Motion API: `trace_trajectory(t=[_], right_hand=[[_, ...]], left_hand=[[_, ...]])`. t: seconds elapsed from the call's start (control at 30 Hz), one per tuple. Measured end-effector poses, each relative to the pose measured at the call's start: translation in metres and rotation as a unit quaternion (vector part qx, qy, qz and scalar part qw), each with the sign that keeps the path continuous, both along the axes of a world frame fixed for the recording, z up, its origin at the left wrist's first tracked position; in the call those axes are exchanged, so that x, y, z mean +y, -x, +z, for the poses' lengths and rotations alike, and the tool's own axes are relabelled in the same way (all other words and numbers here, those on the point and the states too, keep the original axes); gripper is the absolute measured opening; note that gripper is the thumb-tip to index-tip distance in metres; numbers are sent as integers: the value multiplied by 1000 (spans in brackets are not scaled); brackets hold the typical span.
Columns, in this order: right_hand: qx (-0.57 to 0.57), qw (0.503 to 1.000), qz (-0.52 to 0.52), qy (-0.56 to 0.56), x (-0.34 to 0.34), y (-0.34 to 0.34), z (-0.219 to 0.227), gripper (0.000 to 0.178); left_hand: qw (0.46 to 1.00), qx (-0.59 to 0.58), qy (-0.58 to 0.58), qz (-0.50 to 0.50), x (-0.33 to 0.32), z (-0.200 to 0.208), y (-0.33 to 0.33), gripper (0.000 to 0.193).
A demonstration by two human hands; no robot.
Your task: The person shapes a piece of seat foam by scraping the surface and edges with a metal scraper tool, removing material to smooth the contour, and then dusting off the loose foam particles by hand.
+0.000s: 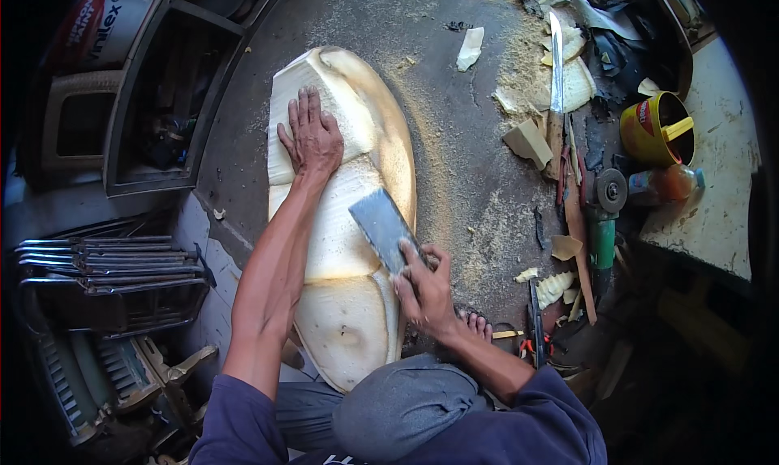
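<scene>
A long cream foam seat pad (337,213), shaped like a motorcycle seat, lies lengthwise in front of me with its near end by my knee. My left hand (312,140) rests flat on its upper part, fingers stretched out. In my right hand (426,290) is a flat grey rectangular sanding block (383,228), gripped at its near end. The block lies over the right side of the pad's middle section; whether its face touches the foam cannot be made out. Fine foam dust (434,140) is scattered along the pad's right side.
To the right lie a long knife (557,67), a green angle grinder (603,230), a yellow tub (657,128), a plastic bottle (665,185) and foam scraps (527,144). Scissors (537,327) are near my foot. Metal frames (109,274) and a dark cabinet (166,100) stand at left.
</scene>
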State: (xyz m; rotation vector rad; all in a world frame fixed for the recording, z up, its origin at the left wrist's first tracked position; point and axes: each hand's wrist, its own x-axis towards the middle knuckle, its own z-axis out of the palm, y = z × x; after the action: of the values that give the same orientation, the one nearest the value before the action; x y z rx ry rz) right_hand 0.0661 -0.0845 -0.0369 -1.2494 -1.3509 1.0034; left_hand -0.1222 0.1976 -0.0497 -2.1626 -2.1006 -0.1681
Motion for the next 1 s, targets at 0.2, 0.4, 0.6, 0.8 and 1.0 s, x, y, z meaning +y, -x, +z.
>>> trace_trajectory(t=[0.2, 0.4, 0.6, 0.8, 1.0], right_hand=[[-22, 990, -88, 105, 118, -6, -40, 46], [0, 1000, -5, 0, 11, 8, 2, 42], [-54, 996, -71, 22, 97, -3, -26, 39], [-34, 999, -28, -29, 19, 11, 0, 33], [-45, 996, -63, 35, 94, -3, -20, 40]], left_hand=[[1000, -15, 10, -11, 2, -4, -14, 61], [1000, 0, -7, -2, 10, 1, 1, 61], [1000, -15, 15, -5, 2, -1, -16, 61], [999, 3, 31, 15, 8, 8, 9, 62], [997, -4, 73, 15, 5, 11, -12, 63]])
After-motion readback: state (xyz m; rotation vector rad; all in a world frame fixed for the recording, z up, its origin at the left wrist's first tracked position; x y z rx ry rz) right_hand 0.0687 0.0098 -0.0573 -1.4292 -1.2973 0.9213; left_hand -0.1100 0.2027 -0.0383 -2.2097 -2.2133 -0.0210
